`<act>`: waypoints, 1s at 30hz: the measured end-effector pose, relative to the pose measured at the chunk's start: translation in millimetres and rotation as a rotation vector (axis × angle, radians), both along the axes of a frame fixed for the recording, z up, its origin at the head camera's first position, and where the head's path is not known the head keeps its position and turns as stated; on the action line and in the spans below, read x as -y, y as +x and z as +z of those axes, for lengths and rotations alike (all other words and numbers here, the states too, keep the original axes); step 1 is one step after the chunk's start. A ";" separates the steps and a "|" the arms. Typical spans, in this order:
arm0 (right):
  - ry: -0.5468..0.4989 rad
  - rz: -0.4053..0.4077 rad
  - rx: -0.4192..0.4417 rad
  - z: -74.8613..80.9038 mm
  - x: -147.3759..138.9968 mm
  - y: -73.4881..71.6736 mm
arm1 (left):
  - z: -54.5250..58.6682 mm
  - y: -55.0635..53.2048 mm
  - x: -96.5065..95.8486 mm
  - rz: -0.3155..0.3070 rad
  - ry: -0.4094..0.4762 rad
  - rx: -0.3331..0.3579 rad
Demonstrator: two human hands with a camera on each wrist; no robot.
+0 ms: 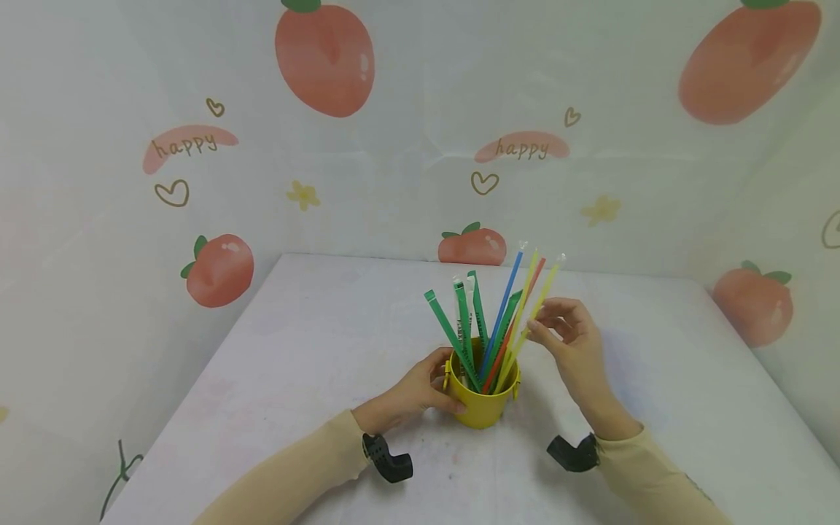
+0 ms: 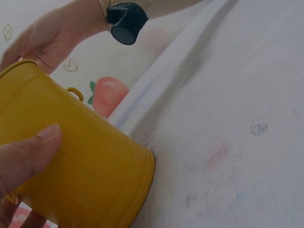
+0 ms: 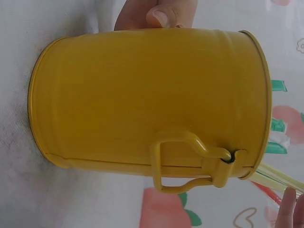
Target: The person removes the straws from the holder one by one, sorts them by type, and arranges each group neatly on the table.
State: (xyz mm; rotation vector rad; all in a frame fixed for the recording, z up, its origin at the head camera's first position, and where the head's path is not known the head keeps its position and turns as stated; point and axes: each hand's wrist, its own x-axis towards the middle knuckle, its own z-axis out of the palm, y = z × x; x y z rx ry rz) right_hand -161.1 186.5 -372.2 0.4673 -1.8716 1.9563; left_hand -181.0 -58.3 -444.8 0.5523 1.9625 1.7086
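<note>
In the head view a small yellow bucket (image 1: 482, 415) stands upright on the table, a handle on each side. My left hand (image 1: 420, 385) grips its left side; in the left wrist view the thumb (image 2: 28, 154) lies along the bucket wall. Several straws in green wrappers (image 1: 445, 321) lean out of the bucket, along with a blue straw (image 1: 508, 292), a red one and two yellow ones. At the bucket's right, my right hand (image 1: 575, 350) pinches the rightmost yellow straw (image 1: 546, 290) between thumb and fingers. The straw's lower end is inside the bucket.
A white cloth-like surface covers the table (image 1: 341, 313). Behind it hangs a pale backdrop (image 1: 407, 95) printed with red fruit, hearts and "happy". A thin green cord (image 1: 120, 474) hangs at the left edge. Each wrist carries a black camera mount (image 1: 390, 463).
</note>
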 end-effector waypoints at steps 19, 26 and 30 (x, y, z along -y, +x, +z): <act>-0.076 0.081 -0.154 35.1 -8.0 2.3 | 1.5 0.8 -1.1 0.011 -0.005 0.019; -0.104 0.066 -0.156 45.9 -9.9 6.6 | 0.5 0.6 -0.8 0.012 -0.011 0.023; -0.194 0.065 -0.160 55.1 -14.9 8.2 | 0.2 0.7 -0.8 0.015 -0.016 0.020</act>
